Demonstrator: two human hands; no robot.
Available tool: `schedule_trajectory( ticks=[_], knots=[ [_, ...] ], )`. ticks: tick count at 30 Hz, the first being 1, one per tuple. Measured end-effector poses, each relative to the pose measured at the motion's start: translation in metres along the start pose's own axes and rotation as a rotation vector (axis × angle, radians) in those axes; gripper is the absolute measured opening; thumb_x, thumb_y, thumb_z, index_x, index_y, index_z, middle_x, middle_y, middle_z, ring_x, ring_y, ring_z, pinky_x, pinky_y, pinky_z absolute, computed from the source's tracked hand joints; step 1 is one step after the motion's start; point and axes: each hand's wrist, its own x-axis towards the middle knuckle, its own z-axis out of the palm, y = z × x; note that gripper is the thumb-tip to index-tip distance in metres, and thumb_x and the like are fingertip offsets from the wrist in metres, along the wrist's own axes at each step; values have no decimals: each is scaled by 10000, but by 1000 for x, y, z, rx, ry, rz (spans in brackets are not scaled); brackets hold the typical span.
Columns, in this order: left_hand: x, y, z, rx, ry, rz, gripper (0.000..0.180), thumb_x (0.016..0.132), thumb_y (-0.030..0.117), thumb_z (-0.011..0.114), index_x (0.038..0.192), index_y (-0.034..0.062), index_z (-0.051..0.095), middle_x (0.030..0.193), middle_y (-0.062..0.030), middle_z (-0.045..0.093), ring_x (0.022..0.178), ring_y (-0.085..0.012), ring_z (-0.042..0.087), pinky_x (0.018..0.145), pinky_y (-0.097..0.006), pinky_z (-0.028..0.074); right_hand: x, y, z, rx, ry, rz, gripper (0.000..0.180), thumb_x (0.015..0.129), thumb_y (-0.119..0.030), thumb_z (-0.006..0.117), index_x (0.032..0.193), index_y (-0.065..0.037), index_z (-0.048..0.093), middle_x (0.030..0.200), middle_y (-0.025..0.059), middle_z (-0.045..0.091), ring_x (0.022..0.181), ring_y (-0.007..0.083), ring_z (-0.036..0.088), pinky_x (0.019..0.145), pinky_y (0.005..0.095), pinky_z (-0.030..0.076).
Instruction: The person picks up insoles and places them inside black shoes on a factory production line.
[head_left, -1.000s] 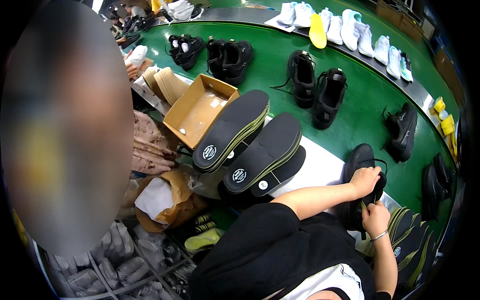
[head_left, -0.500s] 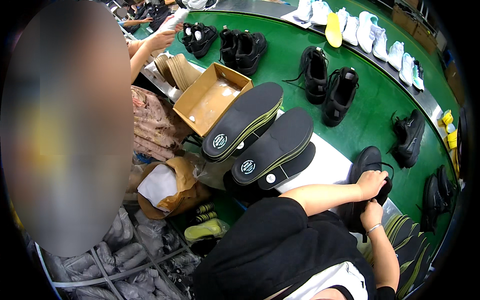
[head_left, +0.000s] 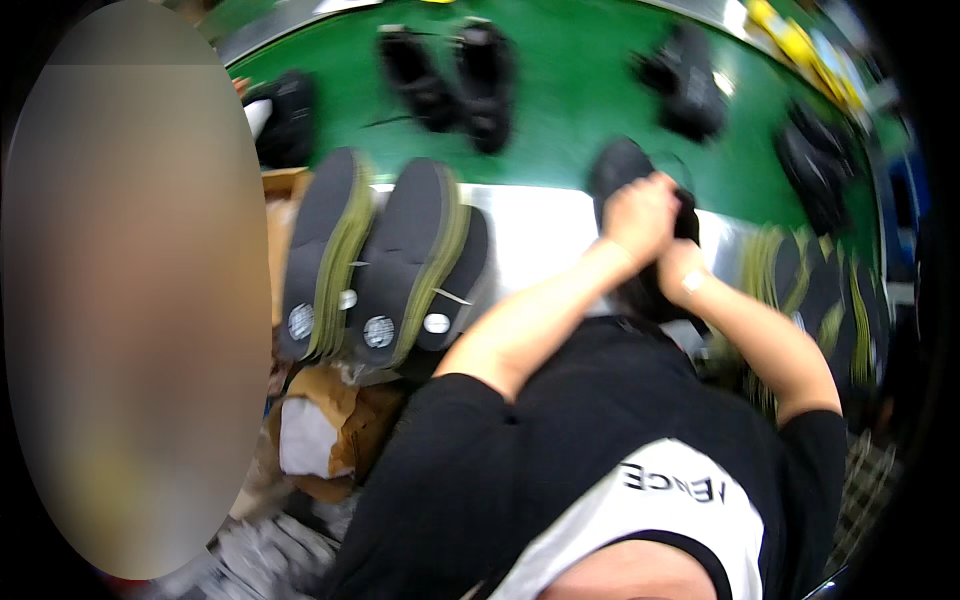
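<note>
A black lace-up shoe (head_left: 616, 168) is in front of me, toe pointing away, over the edge of the white work surface (head_left: 543, 225). My left hand (head_left: 642, 218) is closed over the upper of the shoe, around its laces and tongue. Lower down, by the opening and heel end, my right hand (head_left: 681, 268) is closed on the shoe too. Motion smears the fingertips, and the hands hide the shoe's opening. Left of the shoe lie stacks of black insoles (head_left: 400, 265) with yellow-green edges.
Beyond the surface runs a green conveyor belt (head_left: 570, 90) carrying black shoes (head_left: 483, 85) in pairs. More insoles (head_left: 800, 285) are stacked at my right. A cardboard box (head_left: 285, 182) stands at the left, and a brown paper-lined container (head_left: 345, 400) sits below the insoles.
My view has swung to the right, so the insoles, belt and shoes sit differently in the picture. Both hands stay on the same shoe, with little visible change in grip.
</note>
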Motion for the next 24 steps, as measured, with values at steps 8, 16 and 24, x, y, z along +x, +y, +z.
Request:
schedule_trajectory(
  ticks=[8, 16, 24],
  knots=[
    [2, -4, -1, -125, 27, 26, 173, 790, 169, 527, 921, 57, 547, 792, -152, 596, 725, -318, 579, 636, -370, 455, -31, 9, -26, -26, -132, -214, 184, 693, -136, 515, 774, -47, 655, 815, 120, 634, 772, 238, 615, 663, 322, 473],
    [-4, -9, -1, -196, 19, 17, 175, 800, 191, 512, 923, 67, 530, 785, -137, 593, 722, -320, 571, 630, -388, 447, -48, 15, -8, 226, -366, -218, 333, 663, -215, 539, 929, -16, 568, 855, 139, 616, 849, 269, 590, 750, 447, 392],
    [-1, -9, -3, -251, -23, -33, 191, 803, 194, 511, 944, 67, 533, 804, -144, 592, 748, -318, 569, 648, -379, 442, -54, 11, -2, 81, 89, -264, 751, 664, -428, 572, 1227, 21, 354, 1337, 155, 254, 1276, 242, 164, 971, 586, 62]
  ],
)
